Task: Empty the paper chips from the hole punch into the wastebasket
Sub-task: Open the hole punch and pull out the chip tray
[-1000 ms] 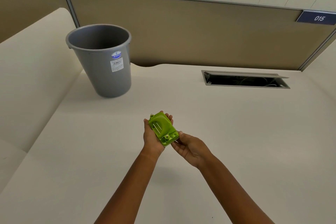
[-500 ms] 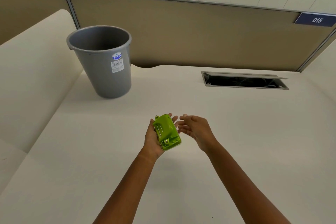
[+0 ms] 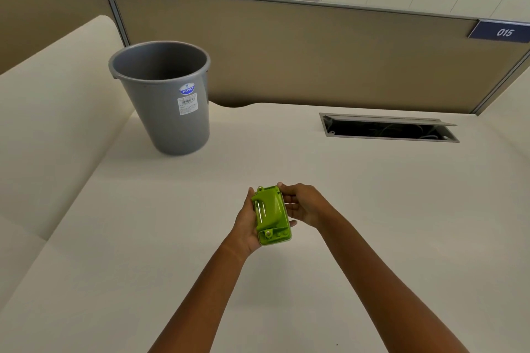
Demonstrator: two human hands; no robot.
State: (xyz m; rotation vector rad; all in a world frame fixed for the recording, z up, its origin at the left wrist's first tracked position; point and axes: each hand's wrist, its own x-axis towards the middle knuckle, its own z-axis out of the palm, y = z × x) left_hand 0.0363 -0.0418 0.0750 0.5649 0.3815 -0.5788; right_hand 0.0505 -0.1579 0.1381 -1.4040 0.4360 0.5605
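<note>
A lime-green hole punch (image 3: 272, 215) lies in the palm of my left hand (image 3: 246, 223), held above the middle of the desk with its handle side up. My right hand (image 3: 304, 206) grips the punch's right edge and far corner with its fingertips. A grey plastic wastebasket (image 3: 166, 100) with a white label stands upright on the desk at the far left, well away from both hands. Its inside looks dark; I cannot see what it holds.
The cream desk (image 3: 372, 223) runs to a tan partition wall (image 3: 315, 60) at the back. An open cable hatch (image 3: 387, 129) is sunk into the desk at the far right. A raised cream surface (image 3: 43, 112) borders the left side.
My right hand let go of the punch's near end, swung up and open beside it, and has now closed its fingers on the punch's right side. The punch turned slightly more upright in my left palm.
</note>
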